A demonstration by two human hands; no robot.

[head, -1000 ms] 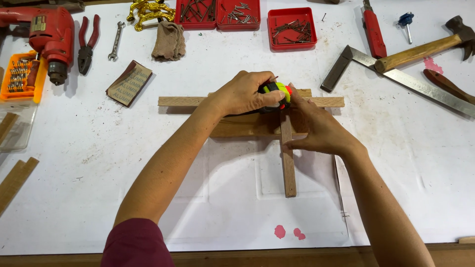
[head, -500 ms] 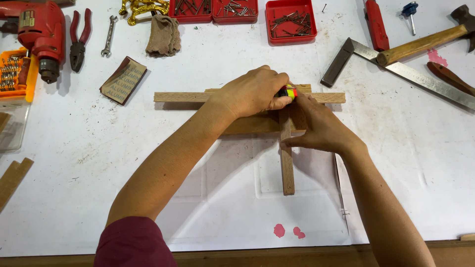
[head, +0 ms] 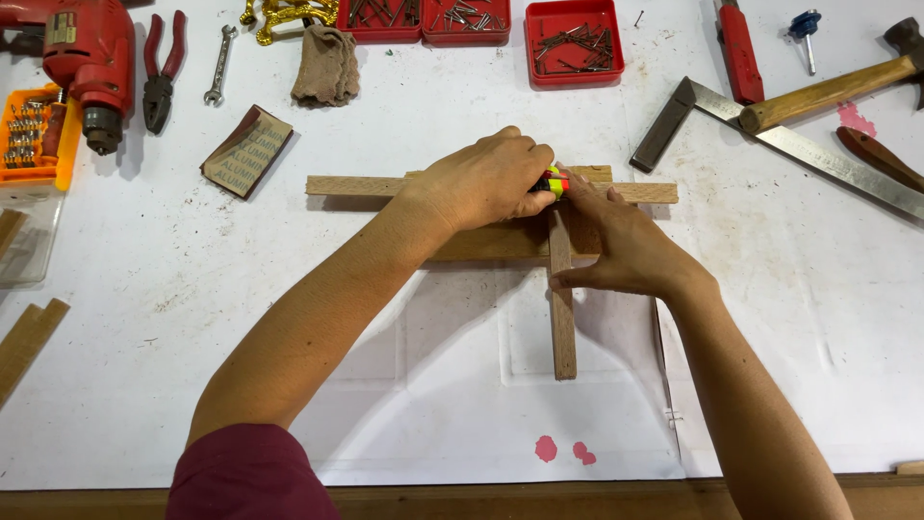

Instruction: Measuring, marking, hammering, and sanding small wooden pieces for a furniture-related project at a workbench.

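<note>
From the head view, the left hand (head: 491, 183) grips a small yellow tool (head: 554, 181) at the crossing of two strips (head: 562, 318), mid-desk; the right hand (head: 621, 250) lies flat, steadying the upright one, so marking looks underway and calls for steadiness. On the white desk (head: 192, 289), a drill (head: 91, 58) sits at ten o'clock, a hammer (head: 828, 91) at two.

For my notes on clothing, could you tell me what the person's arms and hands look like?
Both forearms are bare. The left arm shows a dark red sleeve at the upper arm. The left hand and right hand wear no gloves; no rings or watch show.
</note>
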